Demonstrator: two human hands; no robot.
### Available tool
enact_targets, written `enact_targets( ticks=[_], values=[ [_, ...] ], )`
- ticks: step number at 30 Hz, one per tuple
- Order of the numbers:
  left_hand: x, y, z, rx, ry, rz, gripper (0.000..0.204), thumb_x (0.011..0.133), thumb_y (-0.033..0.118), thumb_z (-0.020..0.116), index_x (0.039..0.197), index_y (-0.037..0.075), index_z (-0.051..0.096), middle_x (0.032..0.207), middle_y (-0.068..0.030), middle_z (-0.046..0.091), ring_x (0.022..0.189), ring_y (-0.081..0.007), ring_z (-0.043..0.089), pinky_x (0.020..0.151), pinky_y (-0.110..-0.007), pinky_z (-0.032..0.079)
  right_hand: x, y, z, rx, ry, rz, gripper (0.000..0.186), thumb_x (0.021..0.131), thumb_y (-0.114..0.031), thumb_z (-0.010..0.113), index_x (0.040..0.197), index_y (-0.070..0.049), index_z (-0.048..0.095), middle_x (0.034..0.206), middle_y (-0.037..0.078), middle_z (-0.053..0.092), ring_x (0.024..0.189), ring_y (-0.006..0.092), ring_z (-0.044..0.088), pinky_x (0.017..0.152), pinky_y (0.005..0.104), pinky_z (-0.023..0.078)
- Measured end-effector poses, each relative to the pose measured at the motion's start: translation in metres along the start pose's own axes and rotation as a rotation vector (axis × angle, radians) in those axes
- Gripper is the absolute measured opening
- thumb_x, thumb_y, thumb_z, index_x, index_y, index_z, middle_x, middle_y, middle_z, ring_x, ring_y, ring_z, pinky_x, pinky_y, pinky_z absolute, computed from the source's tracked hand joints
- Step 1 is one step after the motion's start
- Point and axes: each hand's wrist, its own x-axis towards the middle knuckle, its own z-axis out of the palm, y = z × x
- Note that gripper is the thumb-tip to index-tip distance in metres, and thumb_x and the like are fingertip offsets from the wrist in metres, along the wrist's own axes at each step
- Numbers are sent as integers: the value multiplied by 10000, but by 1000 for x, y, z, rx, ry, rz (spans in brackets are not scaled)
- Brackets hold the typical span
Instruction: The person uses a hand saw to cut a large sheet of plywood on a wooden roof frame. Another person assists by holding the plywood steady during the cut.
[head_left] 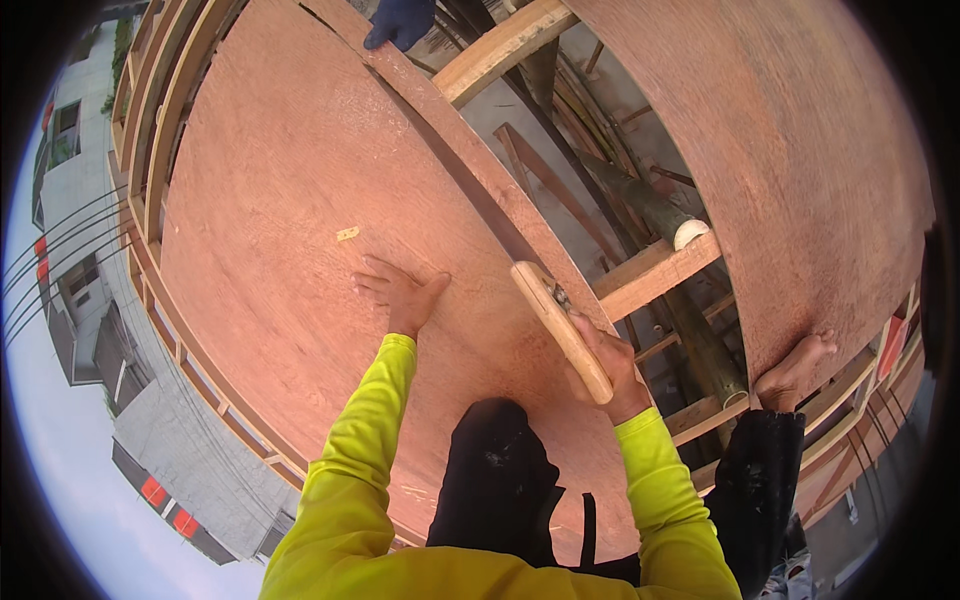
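My left hand (pixel 396 298) lies flat with fingers spread on a large reddish-brown plywood sheet (pixel 290 170). My right hand (pixel 612 372) is wrapped round a wooden-bodied tool with a metal fitting, which looks like a hand plane (pixel 562 330). It is over the near end of a narrow plywood strip (pixel 500 190), with a dark gap between strip and sheet. A small yellowish piece (pixel 347 233) rests beyond my left fingertips. At the strip's far end is another person's dark-gloved hand (pixel 400 22).
Wooden beams (pixel 660 275) cross an opening on the right, with bamboo poles (pixel 650 205) and lower timber beneath. My bare foot (pixel 797 370) stands on a second plywood sheet (pixel 770 130) past it. A curved timber frame (pixel 150 270) edges the left side, with buildings and wires beyond.
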Motion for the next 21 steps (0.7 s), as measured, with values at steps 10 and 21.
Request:
enact_targets(
  ticks=[10,21],
  values=[
    [4,3,-4,1,8,-18,1505,689,475,895,1542,3,-251,1518,-442,-314,1426,-610,-285,1147,-731,44,-38,-30,-12,-62,24,22,552,795,56,698,1332,71,570,1160,250,708,1065,344,723,952,397,560],
    [7,-7,1,29,35,9,1499,696,540,862,1532,-38,-240,1506,-493,-256,1426,-650,-225,1156,-715,74,-87,-32,-23,-121,9,72,591,776,37,689,1350,70,553,1157,248,706,1041,348,731,900,380,579]
  ],
)
